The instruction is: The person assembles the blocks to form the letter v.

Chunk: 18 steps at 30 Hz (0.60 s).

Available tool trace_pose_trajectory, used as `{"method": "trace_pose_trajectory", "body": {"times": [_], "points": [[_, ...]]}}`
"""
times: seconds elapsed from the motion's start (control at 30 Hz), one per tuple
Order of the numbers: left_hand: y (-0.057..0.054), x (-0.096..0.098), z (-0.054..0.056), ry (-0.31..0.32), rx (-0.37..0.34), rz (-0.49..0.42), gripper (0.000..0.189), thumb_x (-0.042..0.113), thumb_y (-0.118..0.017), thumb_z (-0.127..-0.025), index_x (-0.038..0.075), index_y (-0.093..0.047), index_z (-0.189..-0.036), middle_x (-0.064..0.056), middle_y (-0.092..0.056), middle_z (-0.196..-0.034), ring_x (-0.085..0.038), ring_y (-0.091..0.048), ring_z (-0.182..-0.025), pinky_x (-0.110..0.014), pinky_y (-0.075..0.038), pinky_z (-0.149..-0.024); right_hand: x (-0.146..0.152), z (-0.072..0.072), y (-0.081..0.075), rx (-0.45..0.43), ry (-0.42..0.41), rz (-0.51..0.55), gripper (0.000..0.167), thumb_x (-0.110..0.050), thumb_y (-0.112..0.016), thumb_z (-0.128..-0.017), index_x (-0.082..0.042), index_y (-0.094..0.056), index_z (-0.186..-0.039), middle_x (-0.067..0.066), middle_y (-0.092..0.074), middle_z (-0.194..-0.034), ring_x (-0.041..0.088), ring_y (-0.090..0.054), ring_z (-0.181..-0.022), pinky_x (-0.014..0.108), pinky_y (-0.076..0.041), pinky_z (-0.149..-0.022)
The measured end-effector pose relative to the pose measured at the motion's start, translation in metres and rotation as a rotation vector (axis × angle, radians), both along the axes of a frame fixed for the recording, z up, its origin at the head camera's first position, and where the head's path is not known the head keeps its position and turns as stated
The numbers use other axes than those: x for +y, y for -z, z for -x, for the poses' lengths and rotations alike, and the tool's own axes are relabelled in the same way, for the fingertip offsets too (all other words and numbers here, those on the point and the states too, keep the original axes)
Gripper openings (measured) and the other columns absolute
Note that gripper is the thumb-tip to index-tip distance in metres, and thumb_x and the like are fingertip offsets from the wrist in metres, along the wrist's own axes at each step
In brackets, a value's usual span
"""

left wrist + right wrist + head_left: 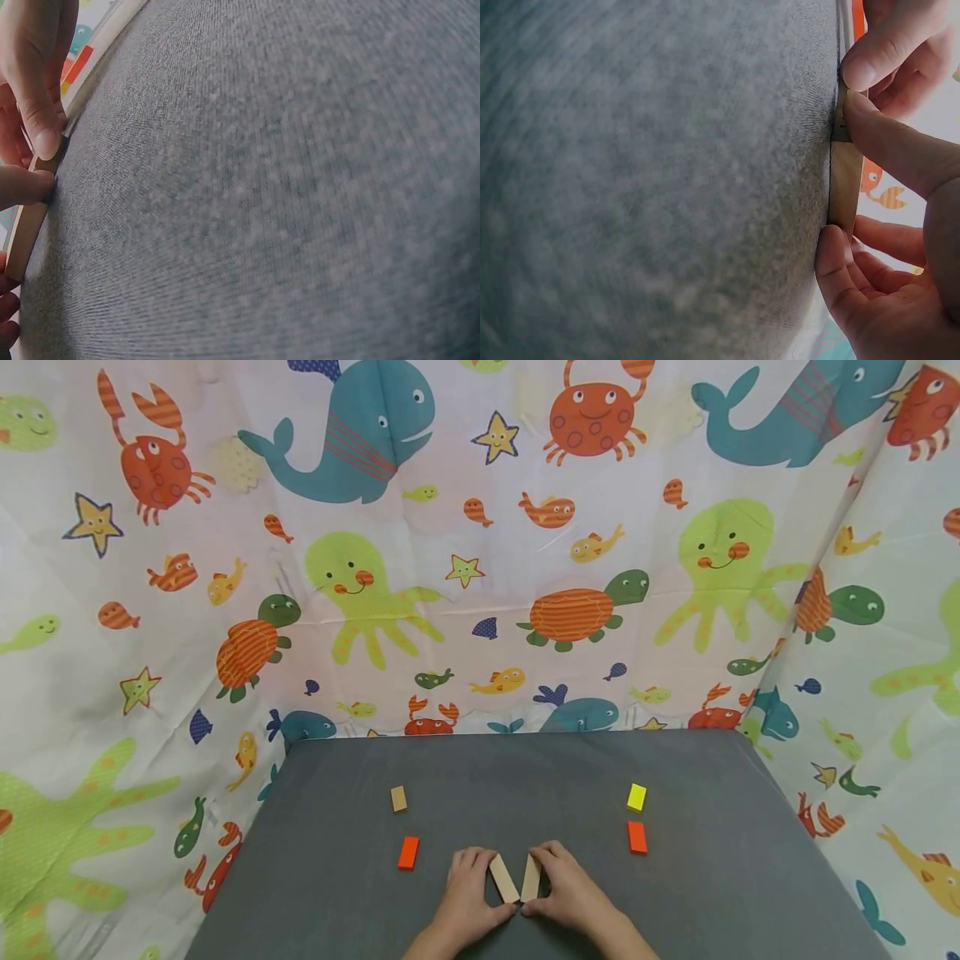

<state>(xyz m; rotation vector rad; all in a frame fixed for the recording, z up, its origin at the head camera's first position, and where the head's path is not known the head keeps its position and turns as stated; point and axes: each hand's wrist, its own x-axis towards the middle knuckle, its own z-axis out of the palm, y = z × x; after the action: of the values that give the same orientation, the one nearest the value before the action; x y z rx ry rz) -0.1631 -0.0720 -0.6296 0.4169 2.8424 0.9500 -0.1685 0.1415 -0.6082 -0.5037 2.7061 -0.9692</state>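
Note:
Two pale wooden blocks stand near the front of the grey table, their near ends close together and far ends spread into a V. My left hand (pixel 468 897) pinches the left wooden block (pixel 504 878) between thumb and fingers, one at each end. The right wooden block (pixel 531 878) is held the same way by my right hand (pixel 570 893). Both thumbs come together at the point of the V. In the right wrist view the wooden block (pixel 845 184) spans from thumb to fingertips, low against the cloth. The left wrist view shows the other wooden block (pixel 28 232) at its edge.
Farther back on the left lie a tan block (pixel 399 799) and an orange block (pixel 408 853). To the right are a yellow block (pixel 637 797) and another orange block (pixel 637 837). A sea-animal curtain (pixel 480 543) hangs behind the grey table (pixel 517 768).

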Motion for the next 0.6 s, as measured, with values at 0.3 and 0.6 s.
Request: {"method": "trace_pose_trajectory", "body": {"times": [0.3,0.6], "points": [[-0.002,-0.001,0.0,0.008,-0.07,-0.022,0.094,0.052,-0.087,-0.071,0.008,-0.05,-0.145,-0.01,-0.05,-0.136,-0.031,-0.043,-0.125,-0.055,-0.046,-0.101,0.001,-0.001,-0.009,-0.03,-0.004,-0.04,0.108,-0.046,-0.093,-0.064,-0.001,-0.045,-0.149,0.019,-0.051,-0.139,0.036,-0.053,-0.122,0.056,-0.049,-0.099],[-0.001,-0.003,-0.001,0.022,-0.042,-0.068,0.088,0.046,-0.088,-0.072,0.006,-0.053,-0.142,-0.009,-0.051,-0.133,-0.03,-0.044,-0.121,-0.053,-0.049,-0.097,0.013,-0.004,-0.02,0.102,0.04,0.005,0.095,-0.041,-0.091,-0.07,-0.009,-0.048,-0.149,0.016,-0.054,-0.141,0.037,-0.052,-0.125,0.058,-0.05,-0.096]]}}
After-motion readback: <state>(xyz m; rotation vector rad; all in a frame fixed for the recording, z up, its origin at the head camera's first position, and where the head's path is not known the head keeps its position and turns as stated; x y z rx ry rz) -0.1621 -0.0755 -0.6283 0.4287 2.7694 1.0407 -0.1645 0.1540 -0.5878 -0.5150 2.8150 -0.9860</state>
